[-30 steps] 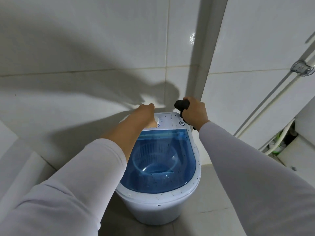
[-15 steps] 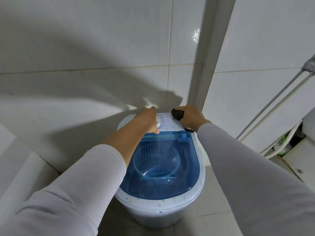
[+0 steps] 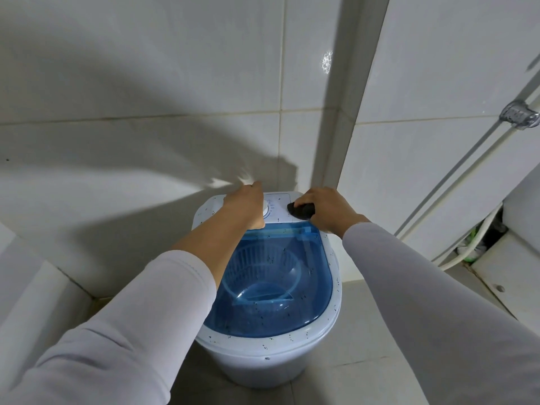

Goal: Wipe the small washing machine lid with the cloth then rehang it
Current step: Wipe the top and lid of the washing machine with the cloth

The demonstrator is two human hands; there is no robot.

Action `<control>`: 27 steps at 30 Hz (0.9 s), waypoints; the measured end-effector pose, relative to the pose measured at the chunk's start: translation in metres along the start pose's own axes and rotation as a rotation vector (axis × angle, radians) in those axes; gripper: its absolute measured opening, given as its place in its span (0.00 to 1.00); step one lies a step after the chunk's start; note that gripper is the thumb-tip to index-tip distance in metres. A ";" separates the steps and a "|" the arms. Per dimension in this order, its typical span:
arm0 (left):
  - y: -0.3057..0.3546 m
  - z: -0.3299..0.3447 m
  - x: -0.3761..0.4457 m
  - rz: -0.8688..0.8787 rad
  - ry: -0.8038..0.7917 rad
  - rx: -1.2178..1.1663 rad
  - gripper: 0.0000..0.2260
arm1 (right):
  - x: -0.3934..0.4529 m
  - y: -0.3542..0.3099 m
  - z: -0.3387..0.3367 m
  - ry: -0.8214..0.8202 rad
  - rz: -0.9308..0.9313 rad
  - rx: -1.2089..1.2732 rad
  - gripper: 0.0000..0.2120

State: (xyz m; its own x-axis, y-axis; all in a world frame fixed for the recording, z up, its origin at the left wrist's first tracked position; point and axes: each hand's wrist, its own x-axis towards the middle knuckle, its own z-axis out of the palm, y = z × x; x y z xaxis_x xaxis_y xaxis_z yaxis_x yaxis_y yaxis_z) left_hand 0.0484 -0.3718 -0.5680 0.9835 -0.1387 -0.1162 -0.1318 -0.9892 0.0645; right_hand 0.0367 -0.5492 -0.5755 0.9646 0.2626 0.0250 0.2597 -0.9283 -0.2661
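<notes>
At the back of the small washing machine, on its white control panel, your right hand presses a dark cloth, fingers curled around it. Your left hand, fingers bent and holding nothing, steadies the panel beside the dial. Dark specks dot the blue lid and rim, so most wiping looks undone, and rehanging the cloth remains.

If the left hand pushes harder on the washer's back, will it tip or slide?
Probably not tip: the washer is squat, stands on the floor and its back sits by the wall. It looks like light plastic with an empty tub, so it may slide. The left hand steadies its top while the right hand presses the cloth.
</notes>
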 end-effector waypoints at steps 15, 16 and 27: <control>0.000 0.005 0.004 0.015 0.050 0.102 0.29 | 0.002 0.005 -0.017 0.260 0.235 0.237 0.22; -0.001 0.006 0.004 0.016 0.053 0.106 0.28 | 0.003 0.005 -0.015 0.256 0.246 0.244 0.24; -0.001 0.010 0.006 0.011 0.089 0.143 0.24 | 0.000 0.008 0.000 0.052 0.245 0.216 0.23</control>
State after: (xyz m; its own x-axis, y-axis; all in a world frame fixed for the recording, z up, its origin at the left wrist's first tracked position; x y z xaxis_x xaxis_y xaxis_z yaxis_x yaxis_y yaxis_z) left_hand 0.0534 -0.3718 -0.5783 0.9882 -0.1506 -0.0279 -0.1523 -0.9853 -0.0772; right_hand 0.0391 -0.5565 -0.5779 0.9997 0.0194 -0.0172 0.0090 -0.8833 -0.4688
